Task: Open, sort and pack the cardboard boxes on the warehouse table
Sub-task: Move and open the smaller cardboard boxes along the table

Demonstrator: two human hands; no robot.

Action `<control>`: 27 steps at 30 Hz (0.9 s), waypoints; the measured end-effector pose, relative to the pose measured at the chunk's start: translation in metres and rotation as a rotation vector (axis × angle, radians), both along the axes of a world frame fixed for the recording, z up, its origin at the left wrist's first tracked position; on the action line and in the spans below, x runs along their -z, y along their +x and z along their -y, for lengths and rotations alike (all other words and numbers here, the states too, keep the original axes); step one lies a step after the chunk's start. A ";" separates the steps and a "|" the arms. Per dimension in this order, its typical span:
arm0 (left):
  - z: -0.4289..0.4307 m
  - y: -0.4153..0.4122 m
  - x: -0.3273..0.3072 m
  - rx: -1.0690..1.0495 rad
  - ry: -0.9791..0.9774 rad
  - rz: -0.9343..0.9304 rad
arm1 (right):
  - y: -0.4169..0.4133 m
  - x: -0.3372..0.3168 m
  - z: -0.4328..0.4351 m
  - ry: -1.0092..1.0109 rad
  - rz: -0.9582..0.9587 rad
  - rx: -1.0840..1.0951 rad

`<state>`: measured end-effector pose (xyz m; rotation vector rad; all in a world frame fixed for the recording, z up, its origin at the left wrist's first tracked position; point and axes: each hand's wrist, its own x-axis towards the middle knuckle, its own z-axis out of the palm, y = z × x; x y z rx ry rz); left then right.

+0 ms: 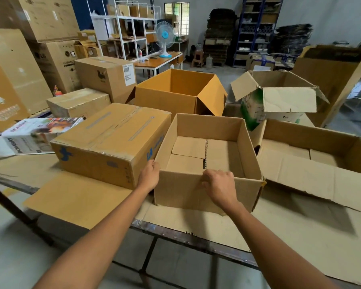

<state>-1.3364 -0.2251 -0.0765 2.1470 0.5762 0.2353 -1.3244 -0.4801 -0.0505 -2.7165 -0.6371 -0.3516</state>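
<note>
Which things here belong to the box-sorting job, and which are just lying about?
Job: open box, held by left hand and right hand; taped box; orange box; green-printed box.
Lying about: table fan; white shelving; small stool.

Open box (208, 163) at centre frame on the table (196, 238), closed box (111, 142) touching its left side, shallow box (313, 155) just right, deep box (179, 90) behind at upper centre, flapped box (279, 97) at upper right, toppled carton (33, 134) at left edge.
</note>
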 end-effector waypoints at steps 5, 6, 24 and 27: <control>0.012 -0.009 -0.008 0.007 0.107 0.037 | -0.005 0.010 0.005 -0.120 0.064 -0.032; 0.015 -0.014 -0.012 0.034 0.134 0.041 | -0.007 0.010 0.005 -0.150 0.045 -0.035; 0.071 -0.213 -0.030 -0.073 0.292 0.299 | -0.148 0.007 0.026 0.418 -0.275 -0.260; 0.072 -0.253 -0.015 -0.169 0.279 0.325 | -0.175 0.014 0.016 0.485 -0.297 -0.307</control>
